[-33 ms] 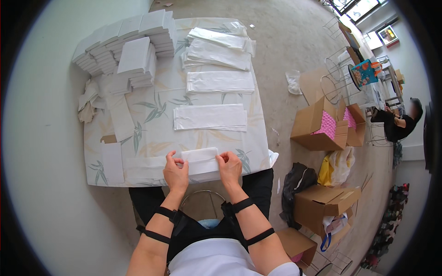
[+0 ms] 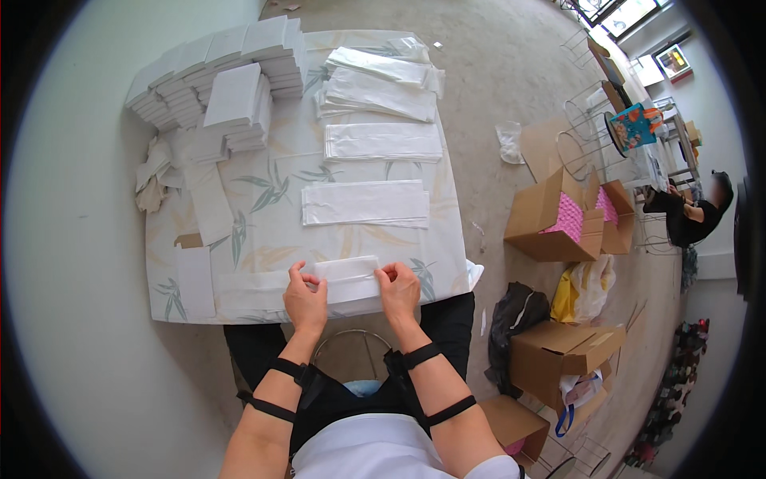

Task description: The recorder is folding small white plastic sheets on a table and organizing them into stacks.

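Note:
At the table's near edge lies a folded white sheet [image 2: 348, 289], thin and soft-looking; I cannot tell whether it is paper or cloth. My left hand [image 2: 306, 298] pinches its left end between thumb and fingers. On the opposite end, my right hand [image 2: 399, 289] is closed in a similar pinch. Left of my left hand a flat white strip [image 2: 251, 292] stretches along the edge. Beyond my hands lies a flat pile of long white sheets [image 2: 363, 203], with another pile [image 2: 383, 142] behind it.
White flat boxes [image 2: 231, 96] are stacked at the far left. One white box [image 2: 193, 279] with a brown flap lies near left, below crumpled cloth [image 2: 154, 176]. On the floor at right stand cardboard boxes [image 2: 531, 215] and a black bag [image 2: 515, 319]. Another person [image 2: 694, 219] sits far right.

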The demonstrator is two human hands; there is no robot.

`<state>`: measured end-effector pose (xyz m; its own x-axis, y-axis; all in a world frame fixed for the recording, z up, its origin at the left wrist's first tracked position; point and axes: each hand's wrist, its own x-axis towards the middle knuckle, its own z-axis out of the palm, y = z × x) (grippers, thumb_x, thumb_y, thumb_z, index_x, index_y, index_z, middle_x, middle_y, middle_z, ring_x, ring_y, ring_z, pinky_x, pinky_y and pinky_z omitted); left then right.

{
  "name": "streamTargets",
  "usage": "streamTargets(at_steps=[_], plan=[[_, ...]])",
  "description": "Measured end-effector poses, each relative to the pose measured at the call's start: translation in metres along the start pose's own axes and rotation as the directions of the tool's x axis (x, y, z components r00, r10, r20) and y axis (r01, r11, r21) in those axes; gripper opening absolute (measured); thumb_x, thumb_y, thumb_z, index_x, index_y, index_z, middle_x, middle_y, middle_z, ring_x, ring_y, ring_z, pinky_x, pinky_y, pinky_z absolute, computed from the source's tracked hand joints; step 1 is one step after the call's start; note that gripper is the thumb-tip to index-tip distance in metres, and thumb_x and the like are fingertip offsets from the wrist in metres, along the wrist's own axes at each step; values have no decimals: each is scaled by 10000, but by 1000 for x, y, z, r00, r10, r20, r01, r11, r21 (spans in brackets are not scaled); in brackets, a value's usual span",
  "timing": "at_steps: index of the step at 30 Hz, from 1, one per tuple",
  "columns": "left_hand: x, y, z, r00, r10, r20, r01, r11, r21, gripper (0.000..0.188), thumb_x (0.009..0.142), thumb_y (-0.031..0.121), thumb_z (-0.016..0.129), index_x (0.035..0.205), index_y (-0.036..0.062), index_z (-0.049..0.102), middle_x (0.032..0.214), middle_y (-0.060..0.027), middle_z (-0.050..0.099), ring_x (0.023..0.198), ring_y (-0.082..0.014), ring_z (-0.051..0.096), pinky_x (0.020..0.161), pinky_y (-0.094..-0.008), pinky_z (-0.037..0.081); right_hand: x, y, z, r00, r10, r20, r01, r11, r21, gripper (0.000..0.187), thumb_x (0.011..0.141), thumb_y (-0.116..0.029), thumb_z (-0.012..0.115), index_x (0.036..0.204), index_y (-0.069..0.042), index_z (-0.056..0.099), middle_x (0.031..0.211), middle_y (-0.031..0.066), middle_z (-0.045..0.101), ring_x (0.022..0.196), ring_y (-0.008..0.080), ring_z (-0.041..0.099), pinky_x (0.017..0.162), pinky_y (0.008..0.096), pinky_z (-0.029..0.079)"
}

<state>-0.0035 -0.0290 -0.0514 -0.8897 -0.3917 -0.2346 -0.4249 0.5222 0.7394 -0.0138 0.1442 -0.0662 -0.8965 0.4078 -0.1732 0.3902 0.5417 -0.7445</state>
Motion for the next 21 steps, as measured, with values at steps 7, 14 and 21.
streamTargets(at_steps=[7,14,21], plan=[[4,-16,-1,990,108,-87,-103,993,62,608,732,95,780,1254,51,473,895,-85,492,767,-253,546,741,-386,462,4,0,4,1000,19,22,-18,998,-62,172,767,-186,750,774,-40,659,723,120,659,680,302,635,633,407,485],[0,-50,-80,922,-37,-386,-19,990,-141,467,798,175,747,1191,32,539,957,-70,513,775,-256,538,729,-391,470,-13,9,-51,999,-23,-49,32,978,206,168,857,-172,711,868,-6,689,729,83,675,636,145,620,617,294,498],[12,-133,-114,855,-310,-416,369,927,69,354,794,228,753,1039,40,580,903,-85,550,819,-282,580,749,-402,475,-82,33,-74,988,-42,151,10,979,202,117,871,-115,681,875,2,684,673,28,637,608,74,578,573,242,468]])
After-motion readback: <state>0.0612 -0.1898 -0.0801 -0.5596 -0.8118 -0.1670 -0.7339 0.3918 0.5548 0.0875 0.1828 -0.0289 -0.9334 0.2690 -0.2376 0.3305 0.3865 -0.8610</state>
